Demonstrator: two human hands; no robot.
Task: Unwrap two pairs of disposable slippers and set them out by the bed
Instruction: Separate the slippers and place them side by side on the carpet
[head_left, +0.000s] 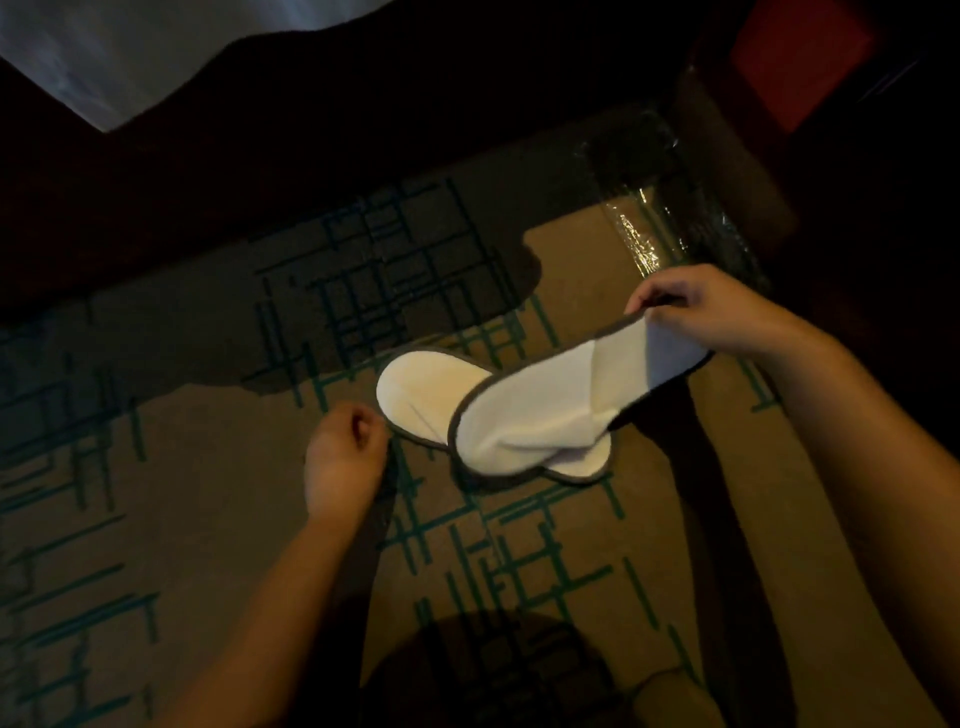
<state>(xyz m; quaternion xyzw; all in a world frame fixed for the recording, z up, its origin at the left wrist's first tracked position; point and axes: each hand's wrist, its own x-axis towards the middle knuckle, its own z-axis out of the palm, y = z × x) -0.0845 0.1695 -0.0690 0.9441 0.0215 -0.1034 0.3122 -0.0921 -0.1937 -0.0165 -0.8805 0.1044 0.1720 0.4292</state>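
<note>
While my right hand (696, 312) pinches the upper slipper (561, 400) by its rim above the carpet (208, 519), my left hand (343, 452) pinches the lower slipper (431, 389) lying there; tugging carelessly could drag both askew.

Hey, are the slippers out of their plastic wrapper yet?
Out. Both white slippers are bare, one held by the right hand; the empty clear wrapper lies on the carpet beyond.
</note>
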